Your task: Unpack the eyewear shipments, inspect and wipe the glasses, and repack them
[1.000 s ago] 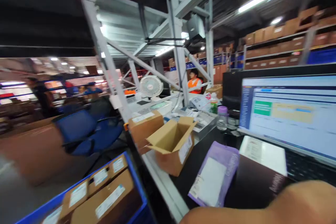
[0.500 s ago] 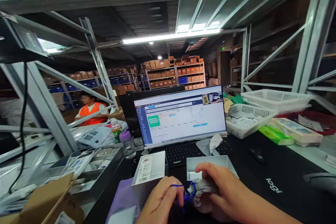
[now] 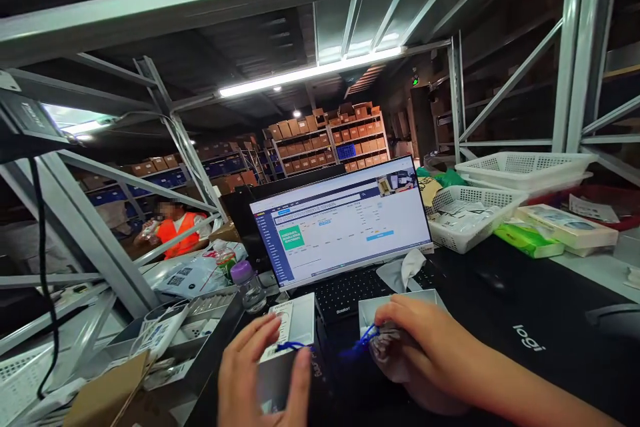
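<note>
My right hand [image 3: 425,347] is closed around a small grey drawstring pouch [image 3: 387,347], gripping it near its gathered neck. Blue cord [image 3: 365,340] sticks out of the neck toward the left. My left hand [image 3: 263,373] is apart from the pouch, thumb and fingers spread; a bit of blue cord [image 3: 293,345] shows in the gap between them, and whether it touches the hand I cannot tell. Behind the left hand stands an open grey-white box [image 3: 303,320] with a printed label. Another open pale box [image 3: 367,310] is partly hidden behind my right hand.
A monitor [image 3: 345,227] and keyboard [image 3: 347,300] stand ahead. White baskets [image 3: 470,213] and a mouse [image 3: 493,278] are at right. A purple-capped bottle [image 3: 249,287] and cardboard box [image 3: 113,390] lie left. A person in an orange vest [image 3: 180,233] sits beyond the rack.
My left hand has let go of the blue cord, moved left away from the pouch and spread its fingers. My right hand keeps its hold on the pouch. The view has tilted.
</note>
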Tool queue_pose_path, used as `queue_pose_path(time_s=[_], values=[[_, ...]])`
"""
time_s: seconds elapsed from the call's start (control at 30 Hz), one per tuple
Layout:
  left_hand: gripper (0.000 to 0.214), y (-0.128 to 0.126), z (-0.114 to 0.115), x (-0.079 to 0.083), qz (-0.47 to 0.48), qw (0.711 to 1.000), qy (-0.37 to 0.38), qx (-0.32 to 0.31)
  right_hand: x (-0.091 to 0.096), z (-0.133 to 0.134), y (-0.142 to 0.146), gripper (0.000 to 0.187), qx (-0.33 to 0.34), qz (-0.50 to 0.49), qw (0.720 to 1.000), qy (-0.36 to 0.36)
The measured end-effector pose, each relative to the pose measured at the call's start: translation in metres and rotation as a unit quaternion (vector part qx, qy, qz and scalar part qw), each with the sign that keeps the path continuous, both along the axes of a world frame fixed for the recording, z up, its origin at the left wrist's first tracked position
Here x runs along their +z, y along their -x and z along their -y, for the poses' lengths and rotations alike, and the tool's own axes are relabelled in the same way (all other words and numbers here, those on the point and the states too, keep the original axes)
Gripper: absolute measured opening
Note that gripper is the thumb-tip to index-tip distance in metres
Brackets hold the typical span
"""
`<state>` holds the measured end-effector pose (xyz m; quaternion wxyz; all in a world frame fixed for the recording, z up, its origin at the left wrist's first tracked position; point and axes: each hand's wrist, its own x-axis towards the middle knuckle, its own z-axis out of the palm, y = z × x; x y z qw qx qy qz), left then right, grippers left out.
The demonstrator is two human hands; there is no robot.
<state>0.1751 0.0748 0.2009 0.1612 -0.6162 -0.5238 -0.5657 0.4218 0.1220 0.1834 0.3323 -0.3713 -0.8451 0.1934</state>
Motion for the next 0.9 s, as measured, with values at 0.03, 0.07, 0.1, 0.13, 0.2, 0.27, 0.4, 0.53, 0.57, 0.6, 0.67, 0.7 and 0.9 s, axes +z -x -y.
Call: queue_pose_path(time_s=[0.03,0.07,0.1,0.13,0.2,0.27,0.4,0.53,0.57,0.6,0.67,0.7,0.9], values=[[0.044,0.000,-0.003,-0.004,-0.042,0.998,0.015,-0.033,0.000,0.001,0.000,0.044,-0.001,-0.009,1.000,0.005],[0.056,-0.002,-0.006,-0.009,-0.081,0.993,0.043,-0.075,-0.001,0.003,0.001,0.047,-0.004,-0.018,1.000,0.011],[0.067,-0.004,-0.009,-0.014,-0.112,0.982,0.087,-0.123,-0.001,0.004,0.002,0.049,-0.005,-0.024,1.000,0.016],[0.071,-0.008,-0.012,-0.018,-0.126,0.968,0.138,-0.170,-0.002,0.005,0.003,0.053,-0.005,-0.027,0.999,0.019],[0.043,-0.017,-0.015,-0.026,-0.109,0.940,0.221,-0.236,-0.002,0.006,0.005,0.056,0.003,-0.017,1.000,0.015],[0.003,-0.024,-0.014,-0.027,-0.064,0.934,0.240,-0.256,-0.002,0.006,0.005,0.054,0.008,-0.006,1.000,0.007],[0.018,-0.018,-0.011,-0.018,0.086,0.896,0.294,-0.321,0.001,0.008,0.002,0.052,-0.003,0.017,1.000,0.017],[0.025,-0.003,-0.010,-0.008,0.300,0.782,0.368,-0.404,0.006,0.010,0.000,0.056,0.017,0.049,0.998,0.027],[0.026,-0.002,-0.011,-0.006,0.334,0.755,0.374,-0.423,0.008,0.011,0.000,0.056,0.024,0.054,0.998,0.027],[0.026,-0.002,-0.012,-0.005,0.360,0.729,0.379,-0.441,0.009,0.011,0.000,0.055,0.032,0.056,0.997,0.029],[0.026,-0.005,-0.013,-0.005,0.396,0.688,0.392,-0.465,0.011,0.013,-0.001,0.052,0.049,0.046,0.997,0.047],[0.027,-0.008,-0.014,-0.005,0.411,0.673,0.399,-0.469,0.013,0.014,-0.001,0.051,0.059,0.034,0.996,0.063],[0.038,-0.031,-0.020,-0.018,0.453,0.690,0.387,-0.411,0.008,0.012,0.000,0.048,0.116,-0.019,0.981,0.155]])
